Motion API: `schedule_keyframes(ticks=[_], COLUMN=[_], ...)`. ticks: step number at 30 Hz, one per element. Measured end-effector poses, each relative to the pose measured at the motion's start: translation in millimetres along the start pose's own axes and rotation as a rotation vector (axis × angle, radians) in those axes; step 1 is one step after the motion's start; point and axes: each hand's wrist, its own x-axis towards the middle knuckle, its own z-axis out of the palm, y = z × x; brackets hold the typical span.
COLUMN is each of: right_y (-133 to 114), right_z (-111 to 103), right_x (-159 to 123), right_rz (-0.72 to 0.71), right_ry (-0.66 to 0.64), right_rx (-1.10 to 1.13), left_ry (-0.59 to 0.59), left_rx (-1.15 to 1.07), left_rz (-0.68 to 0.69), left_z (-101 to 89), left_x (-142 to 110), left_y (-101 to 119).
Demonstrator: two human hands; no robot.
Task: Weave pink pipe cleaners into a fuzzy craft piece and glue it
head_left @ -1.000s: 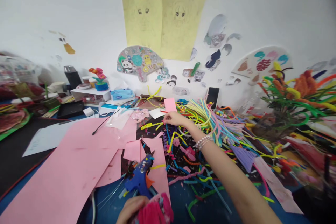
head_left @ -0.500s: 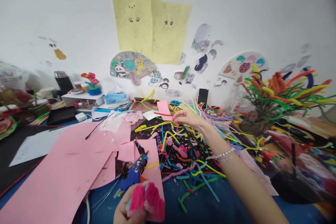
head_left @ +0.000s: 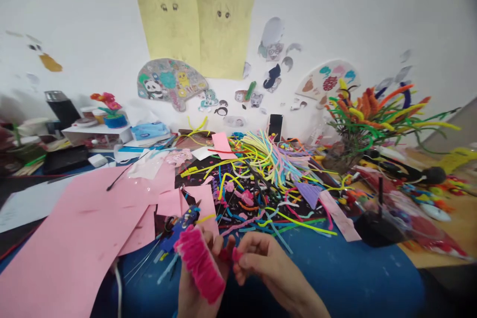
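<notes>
My left hand (head_left: 194, 285) holds a fuzzy pink pipe-cleaner piece (head_left: 199, 263), a ribbed strip of folded loops, near the table's front edge. Close beside it, my right hand (head_left: 263, 263) is closed in a pinch on a small pink bit (head_left: 236, 254) at that piece's end. A blue glue gun (head_left: 179, 226) lies just behind my left hand on pink paper. A heap of coloured pipe cleaners (head_left: 268, 164) spreads across the middle of the table.
Large pink paper sheets (head_left: 74, 228) cover the left of the blue table (head_left: 335, 268). A black stand (head_left: 374, 226) and a pipe-cleaner plant (head_left: 365, 114) sit on the right. A phone (head_left: 275, 126) leans on the wall. Boxes and a black tray (head_left: 65, 159) fill the far left.
My right hand has pulled back from the pipe-cleaner heap to the front edge and now pinches beside the pink piece. My left hand has raised that piece. The view swung right.
</notes>
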Motion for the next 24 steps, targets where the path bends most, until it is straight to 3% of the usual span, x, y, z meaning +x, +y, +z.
schedule_keyframes(ticks=[4, 8, 13, 17, 21, 24], right_y=[16.9, 20.9, 21.7, 20.0, 17.4, 16.8], right_z=[2.1, -0.3, 0.2, -1.0, -4.4, -8.9], right_x=[1.1, 4.9, 7.8, 8.1, 2.4, -2.0], right_rz=[-0.006, -0.128, -0.109, -0.125, -0.230, -0.420], right_ry=[0.074, 0.115, 0.047, 0.085, 0.161, 0.206], right_rx=[0.047, -0.095, -0.136, -0.150, -0.335, -0.612], left_ry=[-0.055, -0.064, -0.032, -0.048, -0.086, -0.132], left_rx=[-0.112, -0.121, 0.030, 0.151, 0.243, 0.292], left_rz=[-0.088, -0.029, -0.035, -0.049, -0.057, -0.087], left_z=[10.8, 7.7, 5.9, 7.5, 1.9, -8.4], left_x=[-5.4, -0.9, 0.5, -5.4, -11.0, -8.3], left_y=[3.6, 4.0, 6.2, 5.2, 4.5, 7.5])
